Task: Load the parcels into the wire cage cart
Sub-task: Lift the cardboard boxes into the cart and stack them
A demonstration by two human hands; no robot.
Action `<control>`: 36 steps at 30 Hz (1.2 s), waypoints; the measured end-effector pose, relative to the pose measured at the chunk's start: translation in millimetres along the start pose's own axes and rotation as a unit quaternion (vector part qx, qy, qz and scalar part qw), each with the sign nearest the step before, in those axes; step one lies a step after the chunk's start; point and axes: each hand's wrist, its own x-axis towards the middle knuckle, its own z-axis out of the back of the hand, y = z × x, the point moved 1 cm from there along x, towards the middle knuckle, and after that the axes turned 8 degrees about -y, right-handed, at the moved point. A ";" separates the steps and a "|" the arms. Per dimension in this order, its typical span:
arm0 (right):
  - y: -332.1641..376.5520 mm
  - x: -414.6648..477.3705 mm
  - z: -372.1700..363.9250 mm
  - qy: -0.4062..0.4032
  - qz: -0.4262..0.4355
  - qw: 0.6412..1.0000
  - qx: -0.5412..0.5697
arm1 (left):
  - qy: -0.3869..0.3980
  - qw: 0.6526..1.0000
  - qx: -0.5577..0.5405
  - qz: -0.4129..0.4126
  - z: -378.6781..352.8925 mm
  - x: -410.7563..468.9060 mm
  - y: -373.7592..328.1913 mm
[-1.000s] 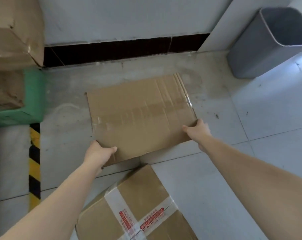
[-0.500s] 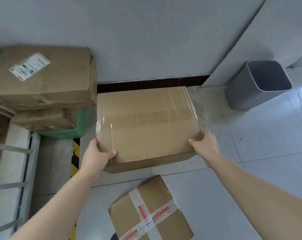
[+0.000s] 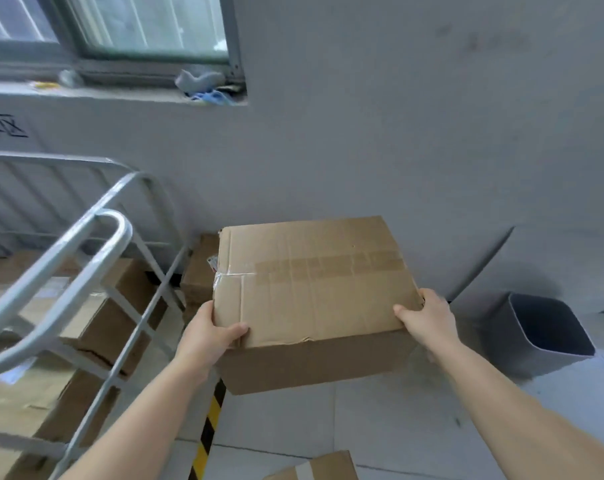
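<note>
While the box (image 3: 311, 282) is held clear of the floor (image 3: 397, 427), right of the cart (image 3: 61, 282), the left hand (image 3: 207, 337) grips its near-left corner and the right hand (image 3: 428, 320) its near-right corner, thumbs on top: carry step in hand. Next move, judged: swing left and lift it over the cart side onto parcels (image 3: 96, 317) already inside. Writing: wall characters (image 3: 6, 128) far left, cut off, unread; box tape (image 3: 328, 268) plain.

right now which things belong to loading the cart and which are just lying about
Job: box held by left hand and right hand; wire cart; boxes in cart; taped box on floor.
Lying about: grey bin; cloths on sill.
</note>
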 end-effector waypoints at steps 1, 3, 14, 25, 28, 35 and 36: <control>14.1 -4.5 8.9 0.003 0.021 1.000 0.012 | -0.016 1.000 -0.009 -0.007 16.7 -9.9 -10.8; 43.8 -17.0 28.5 0.012 0.062 0.997 0.032 | -0.049 0.998 -0.030 -0.024 51.9 -30.9 -31.1; 233.1 -116.8 129.3 0.064 0.250 0.951 0.171 | -0.199 0.961 -0.165 -0.101 255.6 -138.2 -101.2; 391.6 -305.1 96.5 0.157 0.361 0.886 0.245 | -0.295 0.927 -0.204 -0.110 476.5 -210.5 -54.1; 425.3 -349.1 55.9 0.168 0.372 0.880 0.244 | -0.305 0.923 -0.212 -0.104 533.0 -216.6 -20.6; 483.6 -461.5 -38.8 0.238 0.370 0.863 0.249 | -0.343 0.910 -0.218 -0.086 651.3 -217.9 60.6; 489.9 -472.4 -52.7 0.244 0.371 0.861 0.248 | -0.346 0.909 -0.216 -0.085 664.7 -216.8 70.6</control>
